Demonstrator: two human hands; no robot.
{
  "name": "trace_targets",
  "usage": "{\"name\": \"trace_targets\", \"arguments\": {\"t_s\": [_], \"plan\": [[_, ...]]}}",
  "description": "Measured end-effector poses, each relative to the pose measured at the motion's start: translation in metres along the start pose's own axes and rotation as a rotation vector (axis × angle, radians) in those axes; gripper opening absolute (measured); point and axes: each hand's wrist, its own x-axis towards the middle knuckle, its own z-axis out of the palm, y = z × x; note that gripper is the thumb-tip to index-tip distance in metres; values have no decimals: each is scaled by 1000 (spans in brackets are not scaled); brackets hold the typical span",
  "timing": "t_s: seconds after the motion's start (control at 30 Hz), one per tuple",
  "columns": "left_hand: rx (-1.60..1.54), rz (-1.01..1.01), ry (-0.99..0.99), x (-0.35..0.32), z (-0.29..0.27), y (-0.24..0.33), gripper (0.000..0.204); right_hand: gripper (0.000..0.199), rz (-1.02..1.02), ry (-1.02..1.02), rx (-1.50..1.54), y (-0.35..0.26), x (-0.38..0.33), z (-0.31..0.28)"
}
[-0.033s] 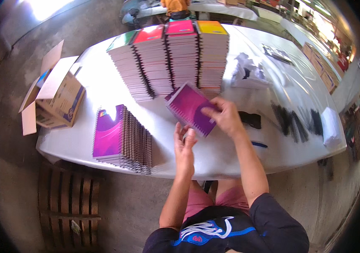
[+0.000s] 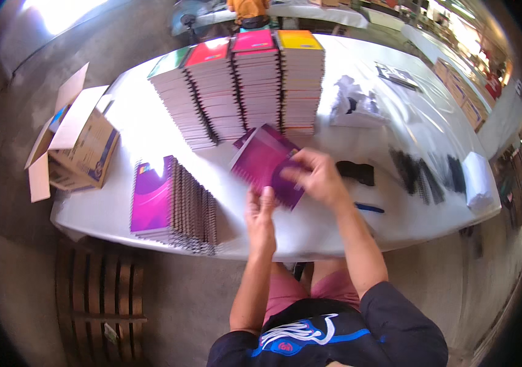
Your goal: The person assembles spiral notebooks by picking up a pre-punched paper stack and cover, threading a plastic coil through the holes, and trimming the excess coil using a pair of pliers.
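Purple notebook (image 2: 259, 160): since the earlier frame it has come slightly closer to you, and your left thumb now lies over its lower edge instead of just below it; the whole view has slid a little to the left.
Your left hand (image 2: 261, 220): pinches the notebook's lower left edge, thumb on the cover, fingers at the side and partly hidden.
Your right hand (image 2: 322, 177): lies over the notebook's right side, fingertips on the cover; motion blurs them, so you cannot tell how firmly they grip.
Notebook's place: between your two hands, tilted, in front of the tall stacks; a darker purple piece shows behind its upper left edge, and you cannot tell if it is separate.
Tall stacks: four side by side, topped in green (image 2: 174, 61), red (image 2: 208, 51), pink (image 2: 253, 41) and yellow (image 2: 299, 40).
Purple stack (image 2: 151, 202): fanned out to your left, spiral edges showing.
Cardboard box (image 2: 83, 147): flaps open, near the left end of the white table (image 2: 310, 235).
Right of your hands: a black item (image 2: 356, 173), with a blue pen-like item (image 2: 369, 208) nearer to you; farther right, dark bundles (image 2: 417, 177) sit beside a white pile (image 2: 479, 180).
Beyond: crumpled white material (image 2: 355, 110) lies right of the yellow-topped stack.
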Motion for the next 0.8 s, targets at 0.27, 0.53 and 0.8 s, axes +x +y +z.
{"name": "trace_targets", "arguments": {"t_s": [0.27, 0.53, 0.8], "plan": [[1671, 605, -535, -7, -22, 47, 14, 33, 301, 516, -1404, 90, -63, -148], [1492, 718, -211, -9, -19, -11, 60, 32, -15, 437, -653, 100, -53, -181], [1433, 852, -54, -14, -15, -32, 44, 35, 198, -196, 131, 22, -57, -97]]}}
